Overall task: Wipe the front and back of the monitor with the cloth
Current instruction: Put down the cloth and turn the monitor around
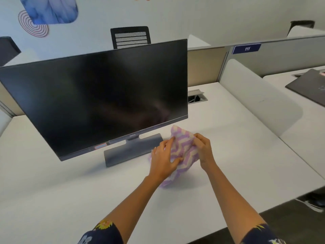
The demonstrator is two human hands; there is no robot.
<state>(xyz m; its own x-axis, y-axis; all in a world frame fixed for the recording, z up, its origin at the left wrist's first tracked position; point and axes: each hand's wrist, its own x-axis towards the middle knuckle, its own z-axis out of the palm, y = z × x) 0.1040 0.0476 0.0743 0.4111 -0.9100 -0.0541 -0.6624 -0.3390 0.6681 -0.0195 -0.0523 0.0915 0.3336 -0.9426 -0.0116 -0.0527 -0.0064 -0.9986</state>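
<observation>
Both hands on the cloth, just right of the monitor's base.

Left hand: palm down, fingers spread over the cloth's left side, thumb hooked into the fabric, so it is gripping. Right hand: fingers curled tight, pinching the cloth's upper right edge. Forearms bare and reaching forward; dark floral sleeves at the lower frame edge.

Cloth: purple and cream zigzag, bunched up between the hands, lower end trailing on the white desk. It is not touching the screen.

Monitor: black, switched off, standing on the desk left of the hands, screen facing the camera. Small logo at the middle of the lower bezel, too blurred to read. Sticker on the bezel further left, unreadable.

Behind the monitor's right edge: cable well set in the desk, lid tipped up, contents too dark to tell.

Blue tag on the partition reads "111".

Closed dark laptop on the neighbouring desk, beyond a white divider. Black mesh chair behind the monitor.
</observation>
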